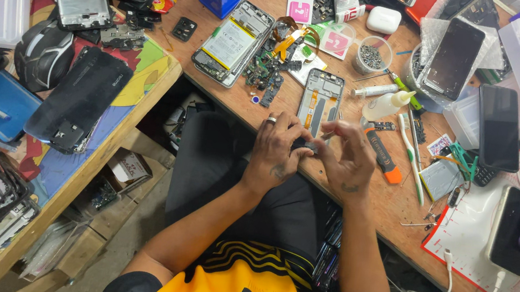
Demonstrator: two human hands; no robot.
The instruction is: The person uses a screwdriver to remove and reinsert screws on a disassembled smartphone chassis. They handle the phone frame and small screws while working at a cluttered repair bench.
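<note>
My left hand [278,150] and my right hand [346,159] meet at the near edge of the wooden workbench [239,100]. Together they pinch a small dark phone part [309,146] between the fingertips. A ring sits on a left finger. Just beyond the hands lies an opened phone frame [320,97] with its insides showing. An orange-tipped black tool [384,156] lies right beside my right hand.
An opened phone with its battery [233,42] and loose parts [270,67] lie at centre left. A cup of screws [373,55], glue bottle [387,104], toothbrush [411,156], several dark phones [498,127] and a white mat [473,228] fill the right. More phones and frames [79,99] crowd the left shelf.
</note>
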